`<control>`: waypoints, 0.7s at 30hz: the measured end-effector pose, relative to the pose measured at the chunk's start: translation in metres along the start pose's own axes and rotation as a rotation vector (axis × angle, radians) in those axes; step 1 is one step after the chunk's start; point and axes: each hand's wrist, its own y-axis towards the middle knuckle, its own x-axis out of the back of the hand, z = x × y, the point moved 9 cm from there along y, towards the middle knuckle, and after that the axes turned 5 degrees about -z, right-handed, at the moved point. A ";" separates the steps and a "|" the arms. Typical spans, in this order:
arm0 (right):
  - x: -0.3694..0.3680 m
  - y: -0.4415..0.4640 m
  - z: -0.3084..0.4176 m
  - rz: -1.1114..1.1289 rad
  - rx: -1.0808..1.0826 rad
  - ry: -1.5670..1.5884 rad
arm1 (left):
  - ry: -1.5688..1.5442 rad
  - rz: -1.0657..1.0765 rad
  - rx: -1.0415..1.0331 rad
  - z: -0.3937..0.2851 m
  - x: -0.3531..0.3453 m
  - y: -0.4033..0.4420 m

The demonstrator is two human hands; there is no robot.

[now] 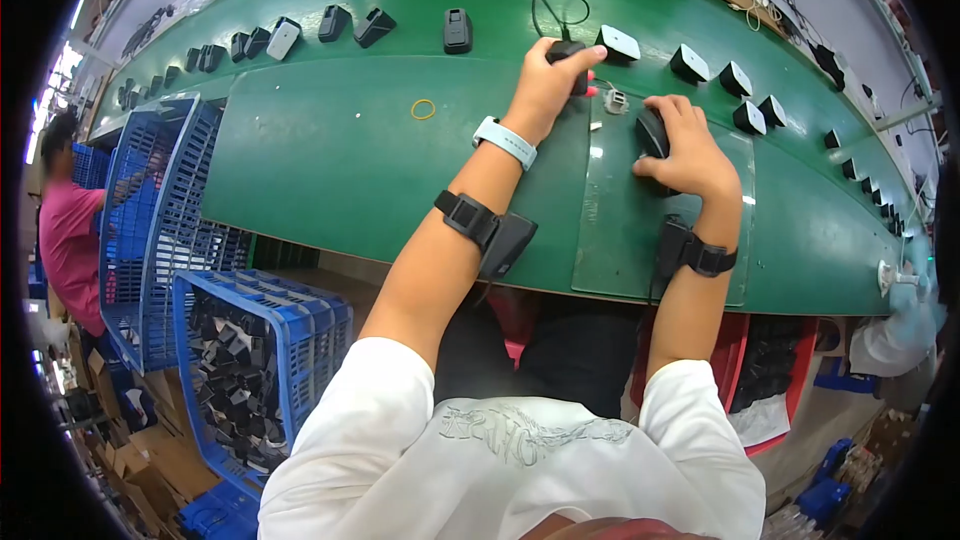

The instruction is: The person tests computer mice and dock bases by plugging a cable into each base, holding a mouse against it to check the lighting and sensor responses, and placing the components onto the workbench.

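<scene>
My left hand (548, 78) is wrapped round a black device (570, 56) at the bench's back middle, where a black cable (540, 2) runs up from it. My right hand (690, 148) grips another black device (652, 132) above a clear mat (620, 230). Between the hands lies a small whitish connector piece (616, 101) with a wire. Just behind my left hand stands a black block with a white face (620, 43). To its left, a black device (458, 31) lies on the green bench.
Black devices (374, 28) line the bench's back left, and white-faced blocks (735, 79) the right. A yellow rubber band (423, 110) lies on the green board. Below left, a blue crate (315, 315) holds black parts. A person in pink (70, 230) is far left; red bins (805, 370) sit below right.
</scene>
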 end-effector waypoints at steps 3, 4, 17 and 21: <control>0.001 0.013 0.000 -0.071 0.031 0.156 | -0.330 0.158 0.166 -0.002 -0.008 -0.003; 0.002 0.018 -0.001 -0.072 0.025 0.151 | -0.525 0.222 0.253 -0.001 -0.015 -0.006; 0.026 0.019 0.000 -0.769 0.103 1.164 | -0.196 0.354 0.185 0.018 -0.061 -0.039; 0.029 0.014 0.007 -0.858 0.114 0.941 | -0.324 0.350 0.183 0.023 -0.066 -0.041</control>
